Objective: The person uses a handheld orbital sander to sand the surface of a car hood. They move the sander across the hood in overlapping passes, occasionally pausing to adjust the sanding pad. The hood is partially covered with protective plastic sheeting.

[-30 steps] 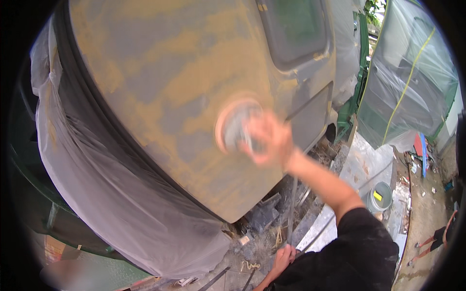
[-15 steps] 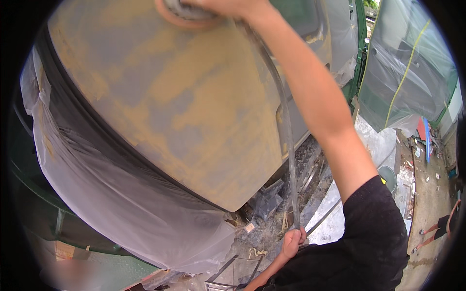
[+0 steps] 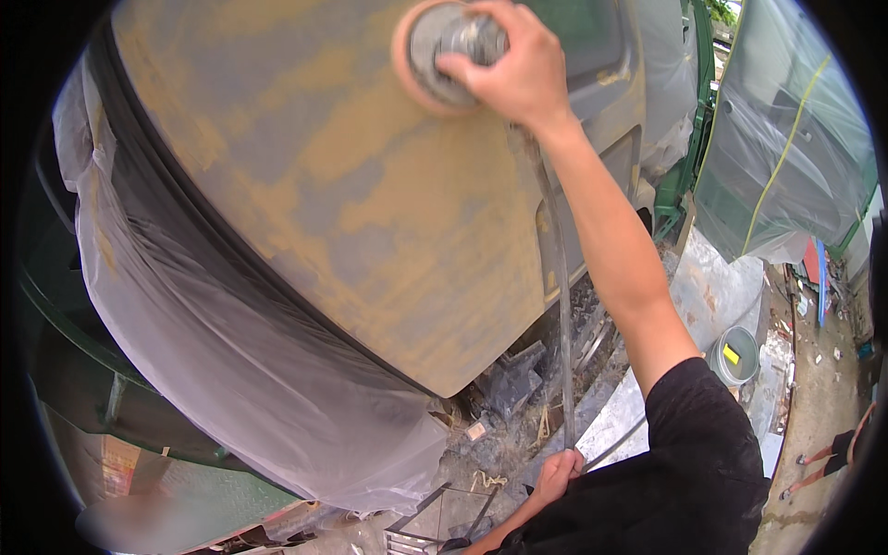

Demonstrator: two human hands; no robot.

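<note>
My right hand is closed around the top of a round sander with a pinkish disc edge. The sander lies against a large curved vehicle panel, patchy in tan and grey. From beneath my right wrist a grey hose runs down over the panel's right side. Low in the picture, near my black shirt, my left hand grips that hose with its fingers wrapped round it. A thinner dark stretch of hose continues to the right of this hand.
Translucent plastic sheeting hangs along the panel's left edge. At right are a plastic-covered green door and a bucket holding something yellow. Debris lies below the panel, with a metal frame. Another person's legs show far right.
My right hand has brought the sander right and down across the panel, showing more of it. My left hand keeps its grip on the hose. The view has shifted slightly.
</note>
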